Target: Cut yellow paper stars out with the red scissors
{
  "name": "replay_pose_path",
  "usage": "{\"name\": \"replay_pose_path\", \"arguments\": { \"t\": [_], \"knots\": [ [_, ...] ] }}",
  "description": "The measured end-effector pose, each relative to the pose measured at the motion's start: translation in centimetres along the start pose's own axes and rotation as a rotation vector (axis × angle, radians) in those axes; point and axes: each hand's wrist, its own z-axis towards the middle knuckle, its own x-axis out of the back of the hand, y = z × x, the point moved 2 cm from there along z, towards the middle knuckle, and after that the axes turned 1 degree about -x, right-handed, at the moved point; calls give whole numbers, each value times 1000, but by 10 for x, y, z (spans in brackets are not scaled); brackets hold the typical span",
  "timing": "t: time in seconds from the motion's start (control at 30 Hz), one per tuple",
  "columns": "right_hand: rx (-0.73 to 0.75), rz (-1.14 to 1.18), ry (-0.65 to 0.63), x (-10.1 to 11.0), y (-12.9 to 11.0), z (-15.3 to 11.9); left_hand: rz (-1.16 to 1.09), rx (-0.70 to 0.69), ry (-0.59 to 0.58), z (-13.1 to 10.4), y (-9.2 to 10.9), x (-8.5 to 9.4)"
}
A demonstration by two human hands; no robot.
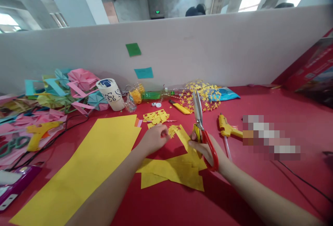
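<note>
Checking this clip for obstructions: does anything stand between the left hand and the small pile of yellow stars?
Nothing visible does: the left hand is right beside the yellow stars; the scissors in the right hand are on their other side.

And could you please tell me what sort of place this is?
It looks like a craft work area, though whether a workshop or a classroom I cannot tell. The signs are the red-handled scissors, the yellow glue gun and the small cut-out stars.
</note>
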Motion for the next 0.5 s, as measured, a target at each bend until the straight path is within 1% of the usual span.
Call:
{"name": "replay_pose_path", "arguments": {
  "t": [0.07, 0.1, 0.17, 0.2, 0.27, 0.37, 0.43, 0.5],
  "knots": [
    [-4, -28, 18, -3, -2, -1, -350, 7, -172, -12, 17, -6],
    [-7, -41, 25, -5, -3, -2, -476, 23, -186, -18, 25, -9],
    [-5, -64, 30, -10, -5, -3, -695, 51, -133, -25, 37, -15],
    [2, -75, 28, -13, -6, -3, -777, 63, -64, -27, 40, -17],
    [26, -97, 21, -18, -8, -4, -873, 86, 12, -29, 42, -19],
    [65, -118, -35, -20, -13, -4, -929, 148, 96, -31, 32, -15],
    [73, -144, -113, -17, -15, -4, -968, 179, 141, -32, 21, -9],
    [77, -221, -181, -13, -16, -3, -1008, 189, 202, -33, 12, -2]
  ]
}}
